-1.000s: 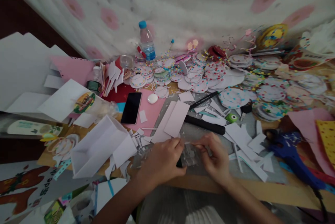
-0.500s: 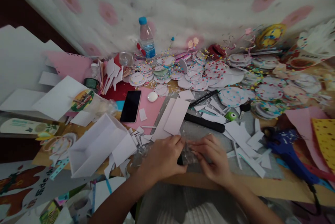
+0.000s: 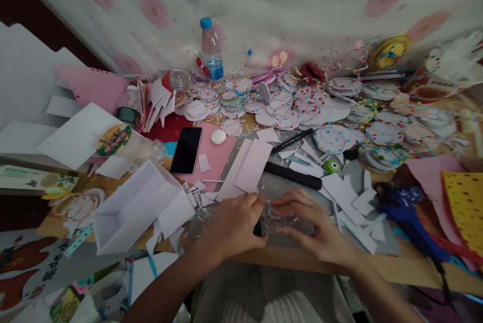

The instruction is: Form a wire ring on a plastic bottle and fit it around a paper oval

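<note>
My left hand [image 3: 236, 225] is curled round a small dark thing at the front edge of the grey mat; only a sliver of it shows beside the thumb. Crumpled clear plastic [image 3: 273, 212] lies between my two hands. My right hand [image 3: 307, 222] is at the right side of this plastic, its fingers and thumb apart. Just beyond my left hand lie two overlapping white card strips [image 3: 254, 164]. A black bar [image 3: 292, 176] rests on the mat behind my right hand.
An open white box [image 3: 138, 207], a phone [image 3: 186, 150] and a white oval object [image 3: 218, 136] are on the left. Decorated paper discs [image 3: 279, 109] and a water bottle [image 3: 212, 51] stand behind. Paper scraps [image 3: 350, 199] and a blue glue gun [image 3: 411, 217] are on the right.
My right hand has opened, its fingers and thumb spreading away from the clear plastic. My left hand keeps its grip. The whole view has shifted slightly.
</note>
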Demonstrator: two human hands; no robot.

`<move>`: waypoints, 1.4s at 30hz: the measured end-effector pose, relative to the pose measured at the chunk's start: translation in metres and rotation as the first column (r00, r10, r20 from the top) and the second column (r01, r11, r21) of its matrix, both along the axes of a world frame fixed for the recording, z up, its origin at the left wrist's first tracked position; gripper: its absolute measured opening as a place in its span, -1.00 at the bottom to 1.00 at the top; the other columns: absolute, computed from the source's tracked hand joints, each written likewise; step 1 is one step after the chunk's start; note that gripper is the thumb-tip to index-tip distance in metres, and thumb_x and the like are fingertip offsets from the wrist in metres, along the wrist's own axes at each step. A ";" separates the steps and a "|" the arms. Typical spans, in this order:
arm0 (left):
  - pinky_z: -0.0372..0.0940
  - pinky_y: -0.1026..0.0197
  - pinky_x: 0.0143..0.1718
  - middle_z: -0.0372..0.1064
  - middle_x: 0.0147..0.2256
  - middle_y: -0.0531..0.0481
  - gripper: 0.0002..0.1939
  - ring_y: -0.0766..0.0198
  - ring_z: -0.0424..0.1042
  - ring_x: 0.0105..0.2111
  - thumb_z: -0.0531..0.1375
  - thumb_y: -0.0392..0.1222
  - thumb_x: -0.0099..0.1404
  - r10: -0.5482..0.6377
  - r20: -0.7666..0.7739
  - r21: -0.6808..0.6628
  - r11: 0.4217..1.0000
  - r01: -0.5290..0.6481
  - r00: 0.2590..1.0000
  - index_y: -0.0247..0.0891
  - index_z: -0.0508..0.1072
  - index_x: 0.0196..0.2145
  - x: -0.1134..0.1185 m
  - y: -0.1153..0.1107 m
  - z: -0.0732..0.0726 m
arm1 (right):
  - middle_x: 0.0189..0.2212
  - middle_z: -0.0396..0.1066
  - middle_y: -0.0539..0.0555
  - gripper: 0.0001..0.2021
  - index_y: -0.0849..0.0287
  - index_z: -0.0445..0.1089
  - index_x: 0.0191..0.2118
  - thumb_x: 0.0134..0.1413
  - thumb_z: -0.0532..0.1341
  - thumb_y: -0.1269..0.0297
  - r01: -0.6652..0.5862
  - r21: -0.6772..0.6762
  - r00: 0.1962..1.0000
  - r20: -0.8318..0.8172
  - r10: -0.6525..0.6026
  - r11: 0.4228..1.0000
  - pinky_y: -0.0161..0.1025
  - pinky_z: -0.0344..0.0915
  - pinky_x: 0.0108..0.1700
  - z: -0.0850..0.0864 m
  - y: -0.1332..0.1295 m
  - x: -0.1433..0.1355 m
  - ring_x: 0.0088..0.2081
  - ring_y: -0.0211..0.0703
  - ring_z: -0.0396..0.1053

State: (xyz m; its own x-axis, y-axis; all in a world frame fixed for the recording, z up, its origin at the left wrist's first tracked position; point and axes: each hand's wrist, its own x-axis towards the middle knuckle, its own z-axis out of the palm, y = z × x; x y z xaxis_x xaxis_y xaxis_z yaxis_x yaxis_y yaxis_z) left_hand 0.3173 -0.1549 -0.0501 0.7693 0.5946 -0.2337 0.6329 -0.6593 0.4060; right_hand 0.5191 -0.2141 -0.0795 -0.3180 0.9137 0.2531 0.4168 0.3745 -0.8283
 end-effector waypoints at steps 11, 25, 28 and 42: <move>0.37 0.06 -0.19 0.40 -0.07 -0.10 -0.40 0.04 0.41 -0.09 0.22 -0.05 0.10 -0.007 0.000 0.014 1.000 0.007 1.000 -0.31 0.27 0.08 0.000 -0.001 0.000 | -0.15 0.40 0.14 -0.91 0.12 0.42 -0.22 0.15 0.22 0.30 -0.048 -0.089 0.999 0.020 0.050 0.995 -0.08 0.24 -0.03 0.002 0.005 0.005 -0.08 -0.06 0.32; 0.37 0.05 -0.16 0.40 -0.05 -0.11 -0.39 0.04 0.41 -0.09 0.25 -0.04 0.09 -0.010 0.004 0.022 1.000 0.010 1.000 -0.31 0.27 0.07 0.000 0.000 0.000 | -0.08 0.34 0.09 -0.78 0.08 0.25 -0.12 0.13 0.24 0.28 -0.059 -0.220 0.994 0.082 0.079 0.974 -0.10 0.23 0.04 0.008 0.010 0.007 0.00 -0.09 0.28; 0.37 0.06 -0.16 0.40 -0.05 -0.12 -0.42 0.04 0.41 -0.09 0.24 -0.04 0.10 -0.011 0.002 0.025 1.000 0.011 1.000 -0.30 0.28 0.05 0.001 0.000 -0.001 | 0.00 0.31 0.11 -0.69 0.06 0.23 -0.01 0.13 0.24 0.23 -0.076 -0.255 0.992 0.080 0.099 0.964 -0.07 0.21 0.09 0.008 0.011 0.008 0.06 -0.06 0.26; 0.36 0.03 -0.13 0.38 -0.01 -0.13 -0.43 0.04 0.40 -0.07 0.25 -0.04 0.10 -0.008 0.002 0.022 1.000 0.008 1.000 -0.27 0.27 0.04 -0.001 -0.002 -0.004 | 0.06 0.27 0.11 -0.56 0.04 0.17 0.11 0.14 0.24 0.18 -0.147 -0.318 0.978 0.098 0.186 0.937 -0.07 0.17 0.15 0.011 0.015 0.014 0.12 -0.05 0.20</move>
